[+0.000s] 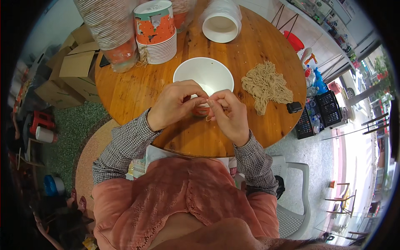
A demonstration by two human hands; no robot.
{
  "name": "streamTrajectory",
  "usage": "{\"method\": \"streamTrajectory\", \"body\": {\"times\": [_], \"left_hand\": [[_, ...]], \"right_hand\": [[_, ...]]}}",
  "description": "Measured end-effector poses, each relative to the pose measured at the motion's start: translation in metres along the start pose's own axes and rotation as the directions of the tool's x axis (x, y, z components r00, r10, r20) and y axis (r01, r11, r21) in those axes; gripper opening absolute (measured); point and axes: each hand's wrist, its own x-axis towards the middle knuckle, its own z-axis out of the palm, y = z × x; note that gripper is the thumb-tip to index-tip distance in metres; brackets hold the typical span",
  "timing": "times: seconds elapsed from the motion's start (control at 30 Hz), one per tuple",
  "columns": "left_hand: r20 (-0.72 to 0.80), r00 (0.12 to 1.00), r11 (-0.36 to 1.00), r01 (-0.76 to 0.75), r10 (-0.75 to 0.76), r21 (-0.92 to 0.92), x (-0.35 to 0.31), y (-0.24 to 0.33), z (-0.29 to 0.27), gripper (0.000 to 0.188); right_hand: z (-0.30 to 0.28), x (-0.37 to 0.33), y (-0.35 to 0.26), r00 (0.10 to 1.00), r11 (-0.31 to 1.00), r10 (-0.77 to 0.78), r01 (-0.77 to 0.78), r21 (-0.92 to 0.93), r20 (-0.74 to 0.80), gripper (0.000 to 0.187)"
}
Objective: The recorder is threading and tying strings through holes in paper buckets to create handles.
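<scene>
A paper bucket (204, 68) with a white inside and an orange outside sits in front of me on the round wooden table (137, 100). Both hands meet over its near rim, fingertips almost touching. My left hand (177, 102) is closed in a pinch; what lies between its fingers is too small to make out. My right hand (229, 114) also pinches, and a short end of tan string (208, 118) hangs below its fingers. To the right of the bucket lies a loose heap of tan strings (266, 87).
Stacked paper buckets (156, 31), orange and green outside, stand at the back left beside bagged stacks (104, 25). Another bagged white bucket (221, 27) lies on its side at the back. A small black object (294, 107) sits at the right edge. Cardboard boxes (79, 68) are left; a grey chair (298, 200) is right.
</scene>
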Motion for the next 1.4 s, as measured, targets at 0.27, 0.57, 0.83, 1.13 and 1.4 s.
{"method": "streamTrajectory", "body": {"times": [0.27,0.57,0.83,1.13,1.4], "left_hand": [[-0.145,0.987,0.994,-0.048,0.063,0.1,-0.018,-0.008,0.011,0.008],[-0.245,0.968,0.973,0.008,0.049,0.229,-0.034,-0.021,0.027,0.005],[0.049,0.993,0.94,-0.118,0.108,0.319,-0.028,-0.032,0.01,0.007],[-0.163,0.982,0.926,0.026,-0.094,-0.377,-0.04,0.034,-0.005,0.026],[-0.033,0.923,0.753,0.291,-0.382,-0.59,-0.073,0.001,-0.004,0.016]], "right_hand": [[0.006,0.015,-0.026,0.997,0.902,0.066,-0.075,0.425,0.035,0.025],[-0.046,0.008,-0.062,0.994,0.602,0.056,0.043,0.797,-0.096,0.018],[-0.056,-0.008,-0.062,0.999,0.411,0.02,-0.048,0.91,0.044,0.02],[-0.011,-0.006,-0.054,0.977,0.644,-0.119,-0.061,0.763,0.178,0.016],[-0.021,-0.009,-0.011,0.998,0.639,-0.021,-0.026,0.768,0.051,0.018]]}}
